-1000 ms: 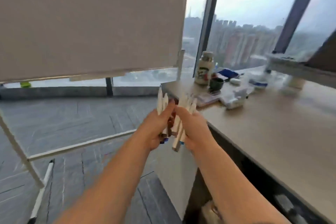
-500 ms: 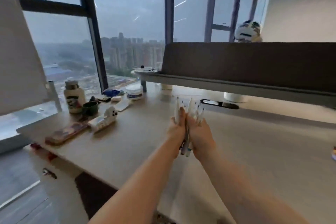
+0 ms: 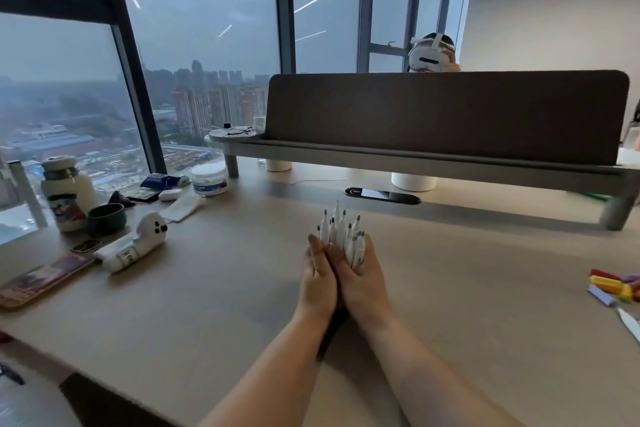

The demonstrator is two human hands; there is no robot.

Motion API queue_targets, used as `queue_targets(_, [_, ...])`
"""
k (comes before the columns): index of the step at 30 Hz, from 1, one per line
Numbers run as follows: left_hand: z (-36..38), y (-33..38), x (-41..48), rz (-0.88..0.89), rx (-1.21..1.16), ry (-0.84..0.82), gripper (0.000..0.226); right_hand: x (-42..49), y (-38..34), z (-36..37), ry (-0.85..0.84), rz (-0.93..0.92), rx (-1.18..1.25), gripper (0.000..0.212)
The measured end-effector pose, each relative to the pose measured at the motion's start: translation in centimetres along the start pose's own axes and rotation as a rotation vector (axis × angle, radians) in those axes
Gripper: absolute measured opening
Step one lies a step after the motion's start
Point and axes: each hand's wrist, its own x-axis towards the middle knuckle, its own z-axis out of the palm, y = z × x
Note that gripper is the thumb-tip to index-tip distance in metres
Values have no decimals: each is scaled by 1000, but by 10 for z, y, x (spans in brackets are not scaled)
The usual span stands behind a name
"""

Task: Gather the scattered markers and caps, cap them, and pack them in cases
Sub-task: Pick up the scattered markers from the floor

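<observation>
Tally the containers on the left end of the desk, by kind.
bottle: 1
cup: 1
jar: 1
Total: 3
</observation>
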Motion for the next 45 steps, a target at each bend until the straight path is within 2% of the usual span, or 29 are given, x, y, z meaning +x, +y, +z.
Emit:
queue_targets(4, [-2,-11,8,-14,-13,-12,35,0,6,2,-25,14,8,21])
queue_targets(5, [-2,-12,9,-25,-26,-27,43,0,7,1,-35,13,2,23])
queue_targets(7, [-1,-12,8,-48,-58,-38,76,0,9,0,-43,17,-10,24])
queue_targets(8, [-1,-11,8,-68,-72,-39,86,1,10,-1,-41,20,-15,24])
queue_targets(9, [-2,-12,9,-73,-71,-38,87,1,12,-1,-40,28,-19,24])
queue_targets(13, [-1,-11,8,-70,-11,-37,56,2,15,-1,-47,43,-37,21])
queue_targets(22, [-3,-10,7,10,265,0,54,8,18,3,2,98,-137,11])
queue_targets(23, [-4,-10,9,-5,303,-6,54,10,19,6,27,90,-201,18])
queue_targets(25, [-9,-9,15,-58,409,-15,56,17,28,13,65,108,-349,46])
queue_targets(27, [-14,-6,24,-135,554,-25,58,23,30,22,64,194,-397,61])
queue_targets(30, [-22,-3,38,-240,800,-36,59,33,20,28,20,383,-576,59])
queue_targets(33, [-31,-6,47,-290,978,-24,58,40,24,34,-26,456,-814,61])
queue_targets(39, [-40,-13,56,-319,1053,-11,51,39,34,41,-57,437,-1007,54])
queue_targets(45, [-40,-15,66,-345,1051,-52,45,45,36,42,-54,452,-877,53])
